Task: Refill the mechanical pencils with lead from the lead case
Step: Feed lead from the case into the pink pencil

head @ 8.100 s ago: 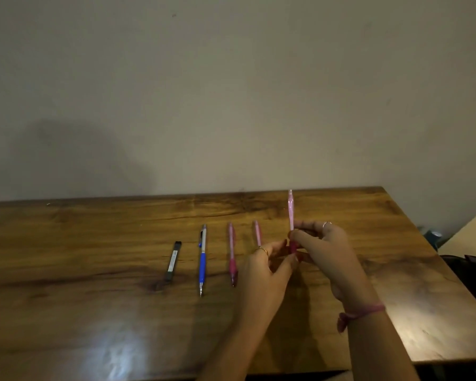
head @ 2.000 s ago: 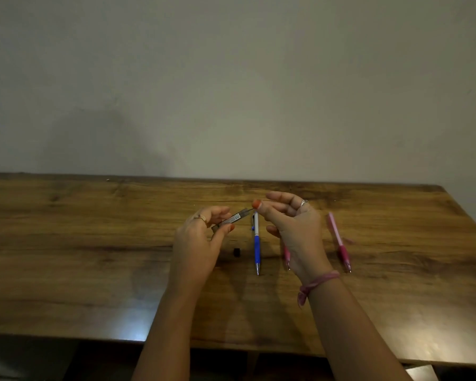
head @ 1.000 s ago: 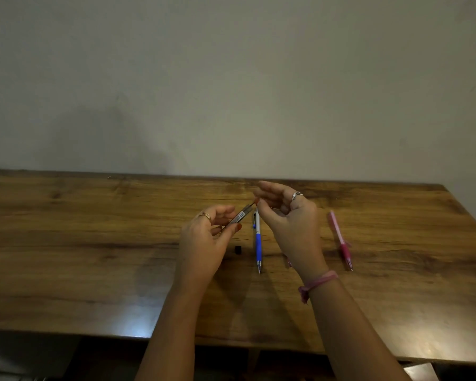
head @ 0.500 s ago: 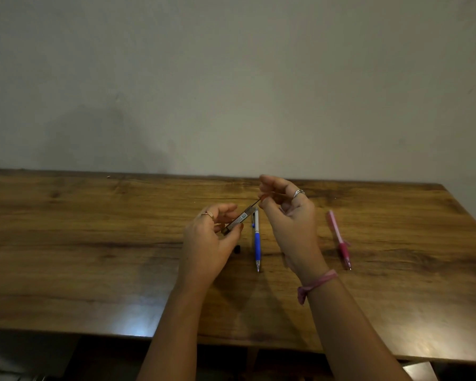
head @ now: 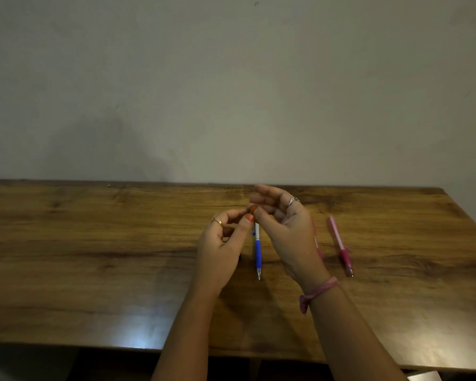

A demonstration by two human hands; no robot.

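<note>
Hovering over the desk (head: 94, 243), my hands meet fingertip to fingertip. My left hand (head: 220, 246) is curled, its thumb and forefinger pinched; the lead case itself is hidden, so I cannot tell what it holds. My right hand (head: 286, 229) pinches at the same spot, other fingers loose. A blue pencil (head: 257, 251) lies between them, a pink pencil (head: 340, 246) to the right.

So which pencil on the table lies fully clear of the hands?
The pink pencil farthest right; the blue pencil lies between the hands, and another pink one is mostly hidden behind the right hand.
</note>
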